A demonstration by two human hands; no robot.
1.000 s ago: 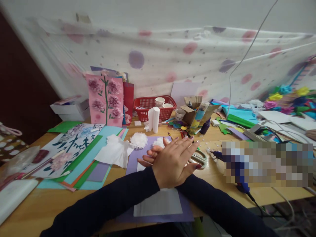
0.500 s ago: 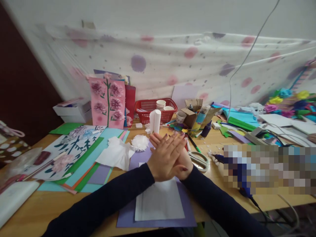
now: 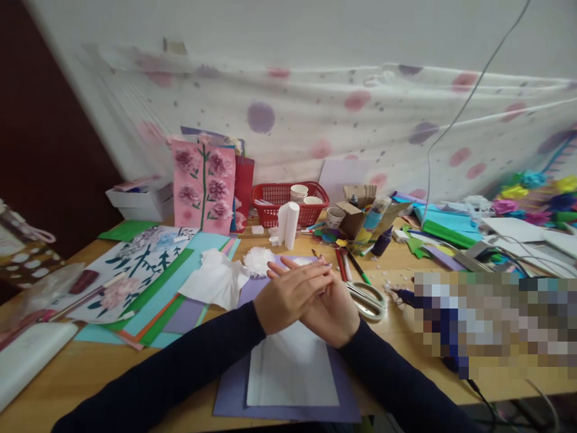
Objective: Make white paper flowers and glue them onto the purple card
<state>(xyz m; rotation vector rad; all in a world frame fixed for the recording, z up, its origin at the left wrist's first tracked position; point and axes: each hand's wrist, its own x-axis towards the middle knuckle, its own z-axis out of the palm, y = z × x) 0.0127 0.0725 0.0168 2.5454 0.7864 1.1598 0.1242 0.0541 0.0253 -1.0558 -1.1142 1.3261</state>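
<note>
My left hand (image 3: 288, 296) lies across the palm of my right hand (image 3: 331, 310), its fingers stretched out. The right palm faces up, and its fingertips show beyond the left hand. Whether anything lies between the palms is hidden. Beneath them a white sheet (image 3: 291, 373) rests on purple paper (image 3: 347, 394). Just behind the hands sits a fluffy white paper flower (image 3: 256, 262). Crumpled white tissue (image 3: 215, 279) is to the left, and scissors (image 3: 372, 300) lie beside my right hand.
A white roll (image 3: 288, 225) stands before a red basket (image 3: 265, 210) with paper cups. Coloured sheets (image 3: 157, 297) and a flower picture cover the left side. On the right are a dark blue bottle (image 3: 382, 242), a cardboard box (image 3: 353, 219) and a blue glue gun (image 3: 446, 325).
The left hand has slid left and turned more sideways over the right palm, uncovering more of it. The whole view has shifted slightly.
</note>
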